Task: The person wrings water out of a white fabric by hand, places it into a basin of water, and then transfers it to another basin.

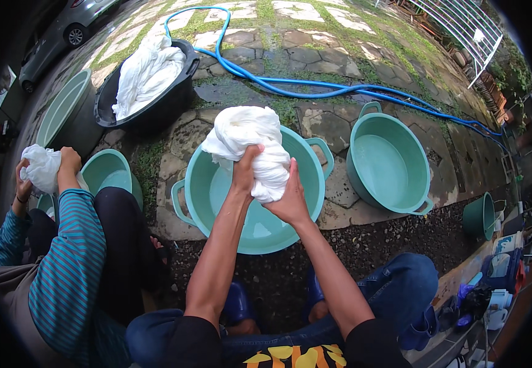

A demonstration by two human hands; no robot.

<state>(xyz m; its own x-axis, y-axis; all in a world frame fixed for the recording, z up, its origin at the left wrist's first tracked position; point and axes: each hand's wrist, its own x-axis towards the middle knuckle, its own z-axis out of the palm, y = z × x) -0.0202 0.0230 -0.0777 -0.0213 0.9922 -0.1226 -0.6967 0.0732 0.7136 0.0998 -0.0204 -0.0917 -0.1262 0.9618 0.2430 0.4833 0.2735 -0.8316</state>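
Observation:
A bunched, twisted white cloth (244, 138) hangs between my two hands above a green plastic tub (299, 230). My left hand (245, 172) grips the cloth on its left side, fingers wrapped into the folds. Lower on the right, my right hand (290, 199) is closed around the twisted end. Water lies in the bottom of the tub, whose two loop handles stick out at its sides. The far rim is partly hidden behind the cloth.
A co-worker at left holds a white cloth (42, 168) near another green tub (109, 162). A black tub (109, 116) heaped with white cloth stands far left, beside a big green tub (63, 110). At right stands a green tub (388, 162); a blue hose (315, 93) crosses the paving.

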